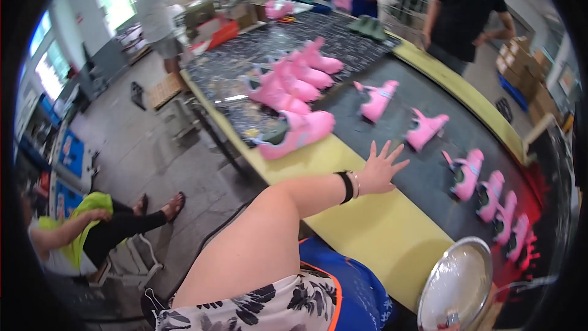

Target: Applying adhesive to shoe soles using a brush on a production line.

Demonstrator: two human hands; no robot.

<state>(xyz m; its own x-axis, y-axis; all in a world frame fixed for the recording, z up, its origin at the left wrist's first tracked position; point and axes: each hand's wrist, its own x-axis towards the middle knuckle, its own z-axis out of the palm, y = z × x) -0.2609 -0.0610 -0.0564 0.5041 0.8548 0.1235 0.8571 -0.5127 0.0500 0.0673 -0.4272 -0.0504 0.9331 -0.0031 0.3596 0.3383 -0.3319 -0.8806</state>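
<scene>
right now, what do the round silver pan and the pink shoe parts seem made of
Round silver pan: likely metal, shiny, judging by its glinting rim. Pink shoe parts: possibly synthetic leather or fabric, fairly matte with thin flaps; blur leaves it open.

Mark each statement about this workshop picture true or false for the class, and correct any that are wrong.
1. The wearer's left hand is open with its fingers spread. True.
2. A black band is worn on the left wrist. True.
3. The shoe uppers on the dark surface are all blue. False: these shoe uppers are pink.
4. A round silver bowl shows at the lower right. True.
5. The seated person is at the right edge of the picture. False: the seated person is at the left.
6. The left hand grips a bottle. False: it holds nothing.
</scene>
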